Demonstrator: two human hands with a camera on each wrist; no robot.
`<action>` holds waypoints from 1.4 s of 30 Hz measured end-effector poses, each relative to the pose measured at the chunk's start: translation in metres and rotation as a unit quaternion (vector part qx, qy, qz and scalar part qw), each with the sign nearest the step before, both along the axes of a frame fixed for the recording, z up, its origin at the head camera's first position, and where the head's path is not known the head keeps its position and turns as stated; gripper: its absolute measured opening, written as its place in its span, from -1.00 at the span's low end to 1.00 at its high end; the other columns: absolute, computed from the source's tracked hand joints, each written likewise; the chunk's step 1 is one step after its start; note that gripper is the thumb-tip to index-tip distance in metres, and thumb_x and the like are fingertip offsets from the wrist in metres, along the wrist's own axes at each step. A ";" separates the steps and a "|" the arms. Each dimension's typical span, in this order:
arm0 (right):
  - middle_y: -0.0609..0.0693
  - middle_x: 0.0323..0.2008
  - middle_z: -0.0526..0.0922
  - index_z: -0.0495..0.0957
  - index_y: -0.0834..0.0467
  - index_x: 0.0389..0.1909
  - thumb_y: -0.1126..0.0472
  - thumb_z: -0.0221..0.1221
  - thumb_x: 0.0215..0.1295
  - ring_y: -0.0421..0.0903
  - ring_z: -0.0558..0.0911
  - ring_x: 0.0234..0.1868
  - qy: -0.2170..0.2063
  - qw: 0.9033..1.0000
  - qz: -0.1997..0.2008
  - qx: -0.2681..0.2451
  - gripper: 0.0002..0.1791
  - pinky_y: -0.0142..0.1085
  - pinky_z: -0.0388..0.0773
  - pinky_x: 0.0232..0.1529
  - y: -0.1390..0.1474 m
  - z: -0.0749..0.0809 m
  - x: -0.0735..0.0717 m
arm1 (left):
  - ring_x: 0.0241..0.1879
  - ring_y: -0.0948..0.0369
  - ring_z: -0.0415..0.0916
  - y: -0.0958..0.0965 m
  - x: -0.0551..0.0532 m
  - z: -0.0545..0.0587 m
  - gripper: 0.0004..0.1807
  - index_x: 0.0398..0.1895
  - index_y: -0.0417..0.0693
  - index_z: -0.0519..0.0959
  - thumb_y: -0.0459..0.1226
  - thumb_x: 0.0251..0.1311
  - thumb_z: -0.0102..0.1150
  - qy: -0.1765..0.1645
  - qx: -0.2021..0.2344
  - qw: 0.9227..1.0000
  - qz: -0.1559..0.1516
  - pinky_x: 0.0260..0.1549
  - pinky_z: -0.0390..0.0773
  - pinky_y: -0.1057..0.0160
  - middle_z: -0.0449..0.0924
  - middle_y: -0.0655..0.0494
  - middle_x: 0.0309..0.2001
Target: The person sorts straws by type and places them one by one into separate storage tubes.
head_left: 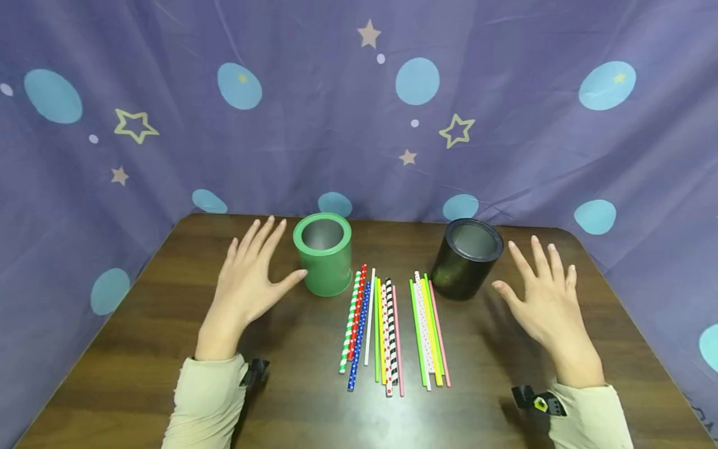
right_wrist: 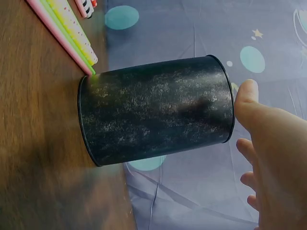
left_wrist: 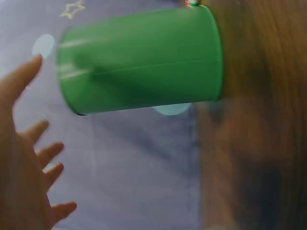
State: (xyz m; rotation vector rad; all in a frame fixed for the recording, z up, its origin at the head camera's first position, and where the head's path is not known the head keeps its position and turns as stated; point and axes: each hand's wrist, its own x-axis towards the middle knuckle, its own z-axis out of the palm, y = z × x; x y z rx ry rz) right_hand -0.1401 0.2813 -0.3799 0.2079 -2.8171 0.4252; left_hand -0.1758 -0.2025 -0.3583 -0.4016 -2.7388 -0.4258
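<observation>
Two groups of straws (head_left: 391, 330) lie on the table (head_left: 305, 393) between the hands, perhaps so that both can reach easily. Farther, the left hand (head_left: 249, 290) is beside the upright green can (head_left: 328, 269), the right hand (head_left: 552, 305) near the upright black can (head_left: 462, 267); both hold nothing, fingers spread wide. In the head view the left thumb (head_left: 291, 280) seems touching its can; the left wrist view shows a gap.
</observation>
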 end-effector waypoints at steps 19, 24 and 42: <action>0.16 0.53 0.04 0.01 -0.11 0.58 -0.15 0.03 0.48 0.33 0.06 0.46 0.047 0.998 0.010 -0.046 -0.25 0.31 0.00 0.32 -0.012 0.009 0.005 | 0.47 -0.19 -0.03 0.007 -0.039 -0.038 0.10 0.52 0.66 -0.33 0.25 0.13 0.27 -0.189 0.240 0.950 -0.071 0.19 0.14 -0.47 -0.15 0.15 0.57; 0.15 0.39 0.31 0.22 -0.04 0.50 -0.09 0.16 0.41 0.30 0.26 0.34 0.114 0.991 0.022 -0.064 -0.30 0.23 0.15 0.26 -0.021 0.014 0.007 | 0.45 -0.11 0.07 0.015 -0.038 -0.038 0.07 0.57 0.50 -0.25 0.24 0.16 0.26 -0.175 0.258 0.948 -0.068 0.21 0.18 -0.41 0.01 0.06 0.54; -0.04 0.05 0.61 0.53 0.07 0.23 0.23 0.36 0.25 -0.07 0.55 0.04 0.094 0.977 0.124 -0.145 -0.49 -0.07 0.44 0.03 -0.068 0.004 0.012 | 0.46 -0.09 0.06 0.017 -0.039 -0.034 0.08 0.58 0.38 -0.16 0.28 0.13 0.25 -0.187 0.260 0.945 -0.061 0.24 0.17 -0.36 0.03 0.06 0.53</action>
